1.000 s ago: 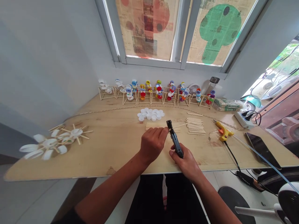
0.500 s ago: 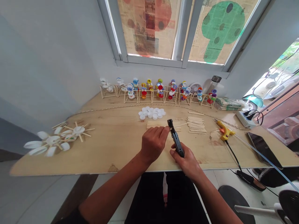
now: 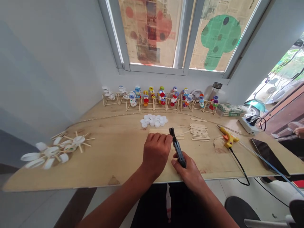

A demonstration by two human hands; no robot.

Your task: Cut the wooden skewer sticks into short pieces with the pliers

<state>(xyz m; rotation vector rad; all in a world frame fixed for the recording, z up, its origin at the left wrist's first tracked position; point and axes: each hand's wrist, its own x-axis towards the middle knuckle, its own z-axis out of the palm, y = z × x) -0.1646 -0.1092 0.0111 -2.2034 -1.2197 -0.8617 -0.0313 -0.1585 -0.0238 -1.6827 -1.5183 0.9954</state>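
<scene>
My right hand (image 3: 188, 169) is closed round the handles of a dark multitool with plier jaws (image 3: 178, 150), which points up and away over the table. Beside its jaws, my left hand (image 3: 157, 152) is closed in a fist-like pinch on a thin wooden stick (image 3: 184, 133). The stick's end shows on the right of the jaws; the rest is hidden by my fingers. Just beyond my hands lie a row of long sticks (image 3: 158, 130) and a pile of shorter cut sticks (image 3: 199, 131). White bottle caps (image 3: 154, 121) sit in a cluster behind them.
Wheels of sticks and white pieces (image 3: 51, 152) lie at left. Small stick frames with coloured caps (image 3: 162, 98) line the back. At right are a yellow glue gun (image 3: 228, 138), a phone (image 3: 268, 155), a power strip (image 3: 249, 125) and another person's hand (image 3: 299, 132).
The view has tilted slightly, so the table sits lower in it. Both my hands keep nearly the same hold by the tool. Another person's hand has come in at the right edge.
</scene>
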